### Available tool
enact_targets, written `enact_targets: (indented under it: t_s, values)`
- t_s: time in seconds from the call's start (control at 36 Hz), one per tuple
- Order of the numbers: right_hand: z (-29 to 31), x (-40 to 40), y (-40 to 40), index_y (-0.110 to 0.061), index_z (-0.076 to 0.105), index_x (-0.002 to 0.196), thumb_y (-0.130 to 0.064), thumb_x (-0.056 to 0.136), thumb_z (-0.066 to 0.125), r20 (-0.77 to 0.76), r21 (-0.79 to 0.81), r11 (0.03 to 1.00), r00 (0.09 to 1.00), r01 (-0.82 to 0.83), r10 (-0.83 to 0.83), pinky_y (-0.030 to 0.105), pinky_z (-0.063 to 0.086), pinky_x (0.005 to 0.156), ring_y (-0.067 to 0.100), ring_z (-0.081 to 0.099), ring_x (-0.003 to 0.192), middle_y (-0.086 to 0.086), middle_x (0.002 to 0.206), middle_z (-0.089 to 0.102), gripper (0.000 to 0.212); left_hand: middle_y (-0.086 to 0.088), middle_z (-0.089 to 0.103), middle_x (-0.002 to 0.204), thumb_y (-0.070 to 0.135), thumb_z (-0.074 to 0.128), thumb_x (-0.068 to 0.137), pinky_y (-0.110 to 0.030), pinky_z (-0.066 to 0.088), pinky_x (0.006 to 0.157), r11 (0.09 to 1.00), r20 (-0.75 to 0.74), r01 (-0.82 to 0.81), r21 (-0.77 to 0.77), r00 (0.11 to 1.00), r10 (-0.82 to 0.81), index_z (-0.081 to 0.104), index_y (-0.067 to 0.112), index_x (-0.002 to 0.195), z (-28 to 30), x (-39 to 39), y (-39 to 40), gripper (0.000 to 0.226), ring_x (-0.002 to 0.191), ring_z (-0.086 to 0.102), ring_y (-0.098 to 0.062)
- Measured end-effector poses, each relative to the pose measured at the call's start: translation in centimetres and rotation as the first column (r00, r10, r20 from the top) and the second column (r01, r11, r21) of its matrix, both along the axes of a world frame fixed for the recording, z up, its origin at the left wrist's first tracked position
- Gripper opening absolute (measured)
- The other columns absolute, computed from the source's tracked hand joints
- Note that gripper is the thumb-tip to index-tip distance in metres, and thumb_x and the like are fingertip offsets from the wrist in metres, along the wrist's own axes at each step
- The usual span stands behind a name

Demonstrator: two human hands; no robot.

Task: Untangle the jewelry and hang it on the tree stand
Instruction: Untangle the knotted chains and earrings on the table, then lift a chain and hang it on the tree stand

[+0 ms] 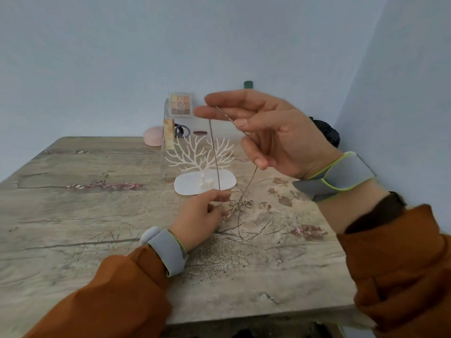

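The chain (214,152) hangs taut from my right hand (268,132), fingers pinching its top, to my left hand (200,218) pinching above the knot (240,206) (resting on the table (97,215)), so I'd tease loops gently before the tree stand (202,164).

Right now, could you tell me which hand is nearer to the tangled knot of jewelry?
Left. The left hand pinches the chain right beside the knot; the right hand holds the chain high above it.

walls (97,57): pale blue, meeting in a corner | table (73,215): weathered wood-grain top | light: soft, even
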State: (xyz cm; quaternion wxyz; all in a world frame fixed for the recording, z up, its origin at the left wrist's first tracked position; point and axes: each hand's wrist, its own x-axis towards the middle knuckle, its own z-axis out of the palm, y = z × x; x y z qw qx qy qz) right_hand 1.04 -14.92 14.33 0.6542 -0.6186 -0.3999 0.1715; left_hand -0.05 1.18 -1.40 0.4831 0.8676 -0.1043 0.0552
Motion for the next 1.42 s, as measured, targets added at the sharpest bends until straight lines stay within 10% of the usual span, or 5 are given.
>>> enact_targets:
  t_s: [0.25,0.67,0.83,1.06,1.42]
  values:
    - [2.4,-2.2,-0.2,-0.008,0.055,0.126,0.002,0.086,0.040,0.057,0.014,0.999,0.998,0.032,-0.033,0.027,0.014,0.032,0.012,0.048,0.034,0.010,0.130,0.063,0.044,-0.010,0.073,0.088,0.025,0.065,0.084,-0.039,0.053,0.068,0.999,-0.030,-0.008,-0.052,1.000,0.007,0.071,0.034,0.086,1.8,-2.6,1.5,0.011,0.074,0.062,-0.034]
    - [4.5,-4.9,-0.7,-0.007,0.055,0.126,0.003,0.086,0.042,0.121,0.031,0.995,0.988,0.093,-0.096,0.022,0.029,0.033,0.015,0.061,0.045,0.009,0.128,0.064,0.044,-0.001,0.073,0.105,-0.007,0.038,0.085,-0.035,0.047,0.095,0.922,-0.177,0.230,-0.313,0.939,-0.294,0.071,0.019,0.094,4.0,-7.0,0.8,0.043,0.104,0.065,-0.012]
    - [4.2,-4.2,-1.1,-0.007,0.059,0.124,-0.001,0.090,0.049,0.096,0.069,0.978,0.974,0.198,-0.204,0.028,0.054,0.068,0.018,0.067,0.076,0.010,0.122,0.068,0.036,-0.011,0.071,0.110,0.026,0.033,0.085,-0.036,0.046,0.097,0.828,-0.236,0.264,-0.494,0.877,-0.419,0.062,0.002,0.111,3.7,-7.2,1.1,0.046,0.107,0.065,-0.025]
    - [4.0,-2.2,-0.8,-0.006,0.061,0.121,-0.006,0.088,0.053,0.087,0.078,0.967,0.965,0.242,-0.248,0.038,0.046,0.097,0.021,0.063,0.100,0.012,0.120,0.069,0.034,-0.011,0.073,0.105,0.002,0.056,0.089,-0.017,0.050,0.084,0.886,-0.153,0.229,-0.404,0.938,-0.312,0.061,0.005,0.113,4.2,-6.3,1.2,0.025,0.101,0.068,-0.017]
    - [3.8,2.2,2.9,-0.008,0.070,0.104,-0.006,0.088,0.062,0.189,0.005,0.926,0.909,0.377,-0.371,0.022,0.037,0.061,0.010,0.049,0.068,0.009,0.101,0.075,0.018,0.013,0.063,0.097,0.027,0.072,0.078,-0.022,0.049,0.073,0.986,0.082,-0.059,-0.153,0.994,0.072,0.069,0.029,0.095,5.9,-1.3,3.3,0.018,0.086,0.060,-0.009]
